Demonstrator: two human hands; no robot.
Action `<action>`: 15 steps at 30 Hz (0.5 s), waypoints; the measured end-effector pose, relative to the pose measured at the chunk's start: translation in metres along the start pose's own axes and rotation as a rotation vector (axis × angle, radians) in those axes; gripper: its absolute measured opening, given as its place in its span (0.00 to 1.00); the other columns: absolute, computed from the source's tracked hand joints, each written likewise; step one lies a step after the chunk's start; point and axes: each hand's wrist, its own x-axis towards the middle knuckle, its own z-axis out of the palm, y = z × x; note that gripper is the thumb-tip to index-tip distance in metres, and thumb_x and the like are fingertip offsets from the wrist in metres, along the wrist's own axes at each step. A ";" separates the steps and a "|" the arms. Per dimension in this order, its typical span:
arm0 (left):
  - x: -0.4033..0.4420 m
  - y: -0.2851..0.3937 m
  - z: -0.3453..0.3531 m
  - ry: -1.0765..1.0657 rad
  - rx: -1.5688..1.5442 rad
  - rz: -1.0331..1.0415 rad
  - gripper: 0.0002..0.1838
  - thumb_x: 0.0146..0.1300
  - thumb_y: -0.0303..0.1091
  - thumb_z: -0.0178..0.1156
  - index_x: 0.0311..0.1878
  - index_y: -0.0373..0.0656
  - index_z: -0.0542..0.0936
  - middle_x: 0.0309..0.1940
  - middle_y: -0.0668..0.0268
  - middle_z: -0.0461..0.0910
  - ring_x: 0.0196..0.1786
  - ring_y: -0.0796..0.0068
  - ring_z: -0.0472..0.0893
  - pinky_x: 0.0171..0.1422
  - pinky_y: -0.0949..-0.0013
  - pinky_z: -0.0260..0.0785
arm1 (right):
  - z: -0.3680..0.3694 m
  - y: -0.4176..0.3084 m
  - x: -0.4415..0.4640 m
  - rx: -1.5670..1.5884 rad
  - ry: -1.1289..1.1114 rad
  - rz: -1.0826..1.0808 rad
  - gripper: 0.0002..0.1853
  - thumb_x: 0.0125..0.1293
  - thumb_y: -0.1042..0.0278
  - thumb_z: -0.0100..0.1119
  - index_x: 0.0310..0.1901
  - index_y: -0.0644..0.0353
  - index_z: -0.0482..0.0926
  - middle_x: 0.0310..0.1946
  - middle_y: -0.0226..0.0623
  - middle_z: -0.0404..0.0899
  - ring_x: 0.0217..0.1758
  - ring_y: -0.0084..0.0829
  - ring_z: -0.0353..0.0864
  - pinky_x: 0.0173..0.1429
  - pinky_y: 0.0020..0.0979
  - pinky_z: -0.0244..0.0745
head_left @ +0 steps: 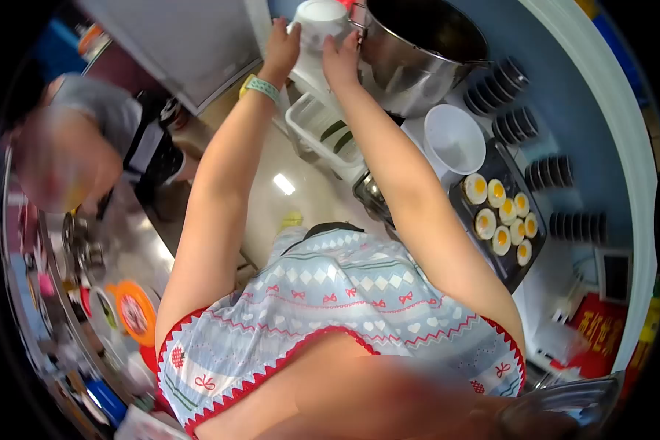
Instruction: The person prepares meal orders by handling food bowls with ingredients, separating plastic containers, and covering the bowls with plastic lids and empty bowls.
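Both my arms reach far forward to a white round tub [320,16] at the top edge of the view. My left hand [283,45] grips its left side, the fingers partly hidden against it. On the tub's near right side is my right hand [342,60], thumb and fingers pressed to the wall. Just right of that hand stands a large steel pot [411,70] with a wire-like handle. Below the hands is a white plastic rack [312,117] with dark green items in it.
A white bowl [455,139] and a dark tray [511,273] with several fried eggs [507,212] are on the right counter. Stacked black moulds [548,174] line the wall. At left, a person in a grey top [99,103] stands near a steel counter with an orange-rimmed bowl [150,297].
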 end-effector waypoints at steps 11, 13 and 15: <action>0.052 -0.011 0.001 -0.393 -0.771 -0.402 0.31 0.74 0.50 0.38 0.71 0.38 0.57 0.67 0.60 0.63 0.67 0.69 0.64 0.71 0.67 0.54 | 0.044 -0.008 0.019 -0.124 0.094 0.041 0.37 0.68 0.52 0.49 0.71 0.67 0.52 0.72 0.53 0.51 0.76 0.48 0.49 0.75 0.35 0.49; 0.054 -0.007 -0.008 -0.305 -0.768 -0.263 0.34 0.73 0.48 0.43 0.73 0.36 0.52 0.73 0.51 0.53 0.74 0.60 0.55 0.75 0.63 0.49 | 0.049 -0.018 0.015 -0.161 0.129 -0.032 0.36 0.67 0.55 0.52 0.71 0.66 0.53 0.72 0.52 0.52 0.76 0.48 0.49 0.75 0.36 0.50; 0.051 -0.011 -0.021 -0.148 -0.708 -0.184 0.31 0.72 0.44 0.50 0.71 0.38 0.55 0.67 0.53 0.60 0.68 0.61 0.63 0.71 0.61 0.55 | 0.056 -0.028 0.002 -0.161 0.129 -0.132 0.36 0.66 0.60 0.56 0.71 0.64 0.55 0.72 0.50 0.52 0.76 0.46 0.50 0.75 0.37 0.50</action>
